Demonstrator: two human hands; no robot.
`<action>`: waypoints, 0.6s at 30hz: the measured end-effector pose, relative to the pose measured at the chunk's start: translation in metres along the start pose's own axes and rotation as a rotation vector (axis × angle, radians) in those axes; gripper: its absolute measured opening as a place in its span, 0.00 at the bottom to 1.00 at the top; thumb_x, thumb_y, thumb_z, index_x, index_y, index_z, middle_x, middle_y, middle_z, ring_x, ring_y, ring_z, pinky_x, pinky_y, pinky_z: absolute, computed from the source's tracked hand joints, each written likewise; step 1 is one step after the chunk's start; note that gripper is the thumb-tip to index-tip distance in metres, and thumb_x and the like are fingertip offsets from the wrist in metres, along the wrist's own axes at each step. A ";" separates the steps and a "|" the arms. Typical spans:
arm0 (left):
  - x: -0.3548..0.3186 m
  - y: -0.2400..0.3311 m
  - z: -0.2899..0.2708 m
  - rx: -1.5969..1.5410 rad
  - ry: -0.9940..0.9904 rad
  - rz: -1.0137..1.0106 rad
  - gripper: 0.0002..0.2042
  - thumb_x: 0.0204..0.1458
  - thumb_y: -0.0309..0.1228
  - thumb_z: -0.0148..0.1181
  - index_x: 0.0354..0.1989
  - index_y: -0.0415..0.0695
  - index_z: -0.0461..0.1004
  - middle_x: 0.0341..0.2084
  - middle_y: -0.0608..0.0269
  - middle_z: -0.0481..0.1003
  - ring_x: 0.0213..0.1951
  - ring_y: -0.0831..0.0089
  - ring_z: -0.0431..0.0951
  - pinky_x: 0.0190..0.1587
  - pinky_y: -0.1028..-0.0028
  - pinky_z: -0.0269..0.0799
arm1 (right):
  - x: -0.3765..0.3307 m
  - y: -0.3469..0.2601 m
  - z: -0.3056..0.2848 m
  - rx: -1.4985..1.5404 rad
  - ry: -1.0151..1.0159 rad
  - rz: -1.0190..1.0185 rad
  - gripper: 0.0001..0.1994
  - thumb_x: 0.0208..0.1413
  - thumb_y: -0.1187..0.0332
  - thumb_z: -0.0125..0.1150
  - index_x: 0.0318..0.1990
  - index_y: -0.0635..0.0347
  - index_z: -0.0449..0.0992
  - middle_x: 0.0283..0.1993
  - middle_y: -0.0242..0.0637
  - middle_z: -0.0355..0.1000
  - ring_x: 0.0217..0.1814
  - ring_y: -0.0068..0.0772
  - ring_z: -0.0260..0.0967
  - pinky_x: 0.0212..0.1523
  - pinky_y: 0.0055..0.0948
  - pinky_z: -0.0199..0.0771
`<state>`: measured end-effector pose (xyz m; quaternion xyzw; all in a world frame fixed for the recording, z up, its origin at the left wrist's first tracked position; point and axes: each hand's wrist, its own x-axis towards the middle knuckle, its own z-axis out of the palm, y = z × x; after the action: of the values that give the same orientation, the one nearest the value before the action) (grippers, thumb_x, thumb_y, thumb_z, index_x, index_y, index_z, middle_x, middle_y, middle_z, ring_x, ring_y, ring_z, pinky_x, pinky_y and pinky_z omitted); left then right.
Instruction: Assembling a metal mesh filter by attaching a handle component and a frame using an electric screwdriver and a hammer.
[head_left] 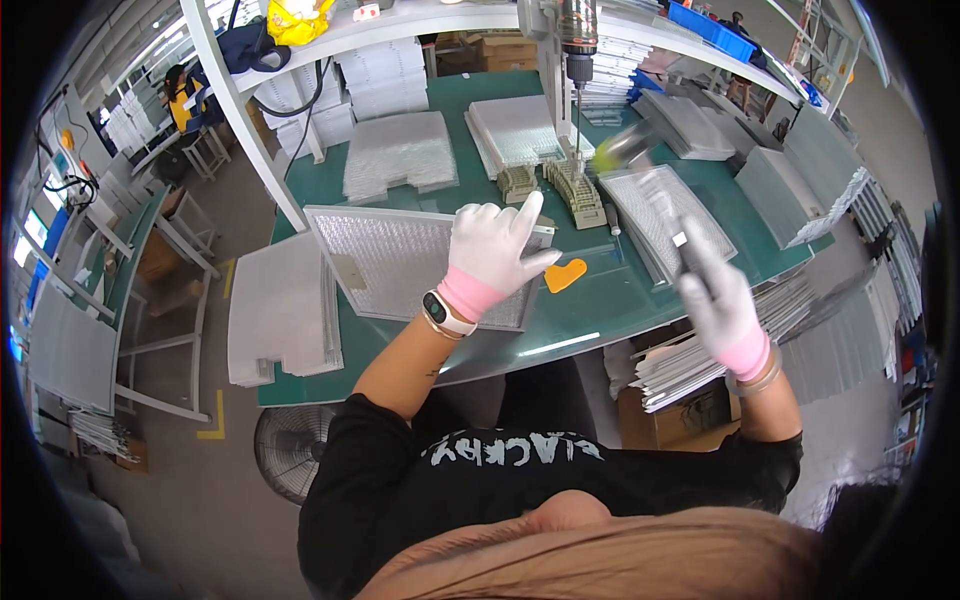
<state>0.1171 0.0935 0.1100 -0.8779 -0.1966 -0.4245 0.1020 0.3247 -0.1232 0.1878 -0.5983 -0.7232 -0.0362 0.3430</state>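
Observation:
My left hand [495, 240], in a white glove with a pink cuff, grips a framed metal mesh panel [385, 255] near its upper right part. Its index finger and thumb stick out, while the other fingers curl. The panel stands tilted at the table's near edge. My right hand [715, 300], gloved alike, is closed round the handle of a mallet [628, 150] whose yellow-green-tipped head is smeared by motion. That head is above another mesh panel [675, 220]. Between my hands, beige slotted blocks [573, 195] sit below a hanging power driver [579, 45].
An orange heart-shaped piece [565, 275] and a screwdriver [613, 220] lie on the green table [480, 350]. White stacked sheets [285, 310] are at left; more panels [400, 150] lie behind. A shelf [450, 18] spans the back. A fan [290, 450] stands below.

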 end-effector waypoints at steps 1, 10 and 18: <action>-0.001 0.000 -0.001 0.005 0.004 0.005 0.35 0.37 0.51 0.68 0.54 0.43 0.69 0.17 0.68 0.68 0.25 0.68 0.70 0.33 0.65 0.64 | -0.002 -0.010 -0.003 0.235 0.105 0.237 0.27 0.63 0.72 0.48 0.69 0.66 0.52 0.31 0.36 0.70 0.24 0.22 0.66 0.27 0.22 0.69; -0.002 0.005 0.004 -0.047 0.107 0.018 0.35 0.35 0.47 0.71 0.53 0.43 0.70 0.16 0.67 0.67 0.23 0.67 0.67 0.31 0.65 0.60 | 0.002 -0.004 0.004 -0.136 -0.088 -0.103 0.29 0.57 0.75 0.51 0.68 0.64 0.56 0.30 0.47 0.71 0.26 0.44 0.71 0.30 0.35 0.72; -0.003 0.010 0.002 -0.051 0.128 -0.019 0.32 0.35 0.47 0.70 0.50 0.43 0.72 0.13 0.67 0.66 0.20 0.67 0.66 0.29 0.65 0.59 | -0.013 0.005 0.032 -0.164 -0.160 -0.148 0.29 0.57 0.76 0.47 0.68 0.63 0.55 0.33 0.49 0.74 0.27 0.44 0.73 0.28 0.35 0.72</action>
<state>0.1205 0.0846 0.1064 -0.8493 -0.1872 -0.4856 0.0881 0.3151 -0.1183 0.1551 -0.5704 -0.7850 -0.0724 0.2305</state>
